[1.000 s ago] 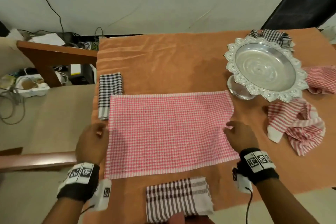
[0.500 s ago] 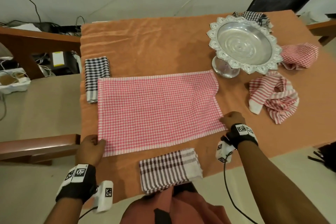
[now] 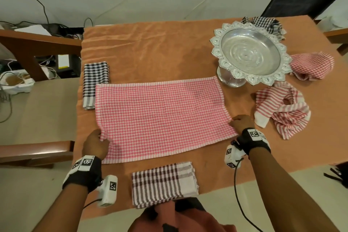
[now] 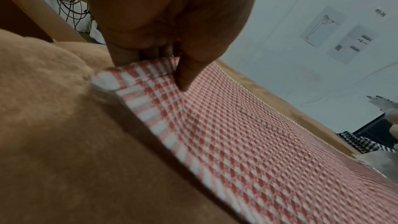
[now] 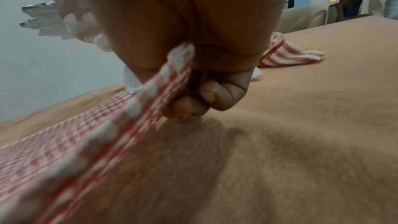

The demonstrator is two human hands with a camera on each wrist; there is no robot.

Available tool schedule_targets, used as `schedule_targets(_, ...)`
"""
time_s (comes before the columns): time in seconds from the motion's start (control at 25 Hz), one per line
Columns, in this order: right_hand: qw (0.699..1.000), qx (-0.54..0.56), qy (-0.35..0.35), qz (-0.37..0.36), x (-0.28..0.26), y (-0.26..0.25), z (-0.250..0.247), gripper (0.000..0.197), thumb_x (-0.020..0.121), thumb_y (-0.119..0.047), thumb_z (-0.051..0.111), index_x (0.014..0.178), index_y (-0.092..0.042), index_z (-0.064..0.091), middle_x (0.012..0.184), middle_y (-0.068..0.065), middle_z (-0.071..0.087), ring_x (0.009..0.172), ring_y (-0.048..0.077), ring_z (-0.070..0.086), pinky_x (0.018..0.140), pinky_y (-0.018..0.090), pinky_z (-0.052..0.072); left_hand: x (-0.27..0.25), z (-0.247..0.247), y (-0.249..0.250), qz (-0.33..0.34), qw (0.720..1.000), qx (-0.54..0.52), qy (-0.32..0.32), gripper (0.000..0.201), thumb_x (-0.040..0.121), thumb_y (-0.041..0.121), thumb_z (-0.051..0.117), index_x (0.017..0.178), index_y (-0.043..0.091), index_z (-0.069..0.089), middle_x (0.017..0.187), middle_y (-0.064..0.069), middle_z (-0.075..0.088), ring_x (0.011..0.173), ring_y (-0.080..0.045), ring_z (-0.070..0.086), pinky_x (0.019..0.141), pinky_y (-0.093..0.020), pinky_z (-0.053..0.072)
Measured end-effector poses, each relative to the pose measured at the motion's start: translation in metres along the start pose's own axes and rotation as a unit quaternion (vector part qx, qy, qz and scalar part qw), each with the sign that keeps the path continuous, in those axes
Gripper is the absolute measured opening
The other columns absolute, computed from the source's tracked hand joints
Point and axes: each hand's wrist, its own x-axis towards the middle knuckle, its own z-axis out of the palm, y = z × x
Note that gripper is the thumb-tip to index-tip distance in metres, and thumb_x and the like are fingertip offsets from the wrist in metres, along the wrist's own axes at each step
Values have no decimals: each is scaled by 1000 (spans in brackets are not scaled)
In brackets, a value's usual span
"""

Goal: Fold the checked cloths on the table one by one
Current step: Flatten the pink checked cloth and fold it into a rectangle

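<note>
Orange-covered table [image 3: 150,47] under checked cloths [image 3: 160,117], silver bowl [image 3: 250,52]

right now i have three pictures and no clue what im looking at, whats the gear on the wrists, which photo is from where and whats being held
No robot here: a person is folding cloths with bare hands, wearing cameras. The wide picture comes from a camera on the head, looking down at the table, which is draped in orange fabric. The two close, blurry pictures come from small cameras strapped to each wrist, looking along the fingers.

The left hand and the right hand each pinch a near corner of the pink checked cloth spread flat in the middle.

Around it lie a folded black checked cloth, a folded brown striped cloth, a silver pedestal bowl, a crumpled red striped cloth, another crumpled pink checked cloth, and a black checked one behind the bowl.
</note>
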Motion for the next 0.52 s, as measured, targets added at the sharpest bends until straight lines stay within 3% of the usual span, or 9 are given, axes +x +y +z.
schedule_targets(0.12,999,-19,24,9,5,29,-22,27,87,-15,64,110,-1,66,111,19,64,99,35,58,81,33,43,-8,17,10,22,1000,-14,-8,33,89,10,59,121,6,57,121,-21,62,105,-41,58,90,-44,45)
schedule_targets(0.24,999,-17,24,30,8,60,-27,20,85,-22,68,98,-7,65,115,22,64,92,32,57,84,37,44,-17,31,18,24,1000,-12,-11,34,91,10,58,124,6,57,124,-19,61,109,-39,57,92,-44,44)
schedule_targets(0.4,998,-58,9,-12,7,73,-22,23,84,-26,70,93,-6,65,108,21,67,90,32,60,83,39,47,-27,34,18,3,1000,-19,24,31,92,12,57,122,5,58,121,-19,62,107,-39,58,89,-41,44)
schedule_targets(0.52,997,-67,-1,-33,1,69,-25,34,83,-23,72,111,-6,63,110,17,66,98,35,61,87,40,49,-32,30,5,-21,999,-20,37,31,90,19,62,118,7,59,115,-18,65,102,-38,60,86,-41,45)
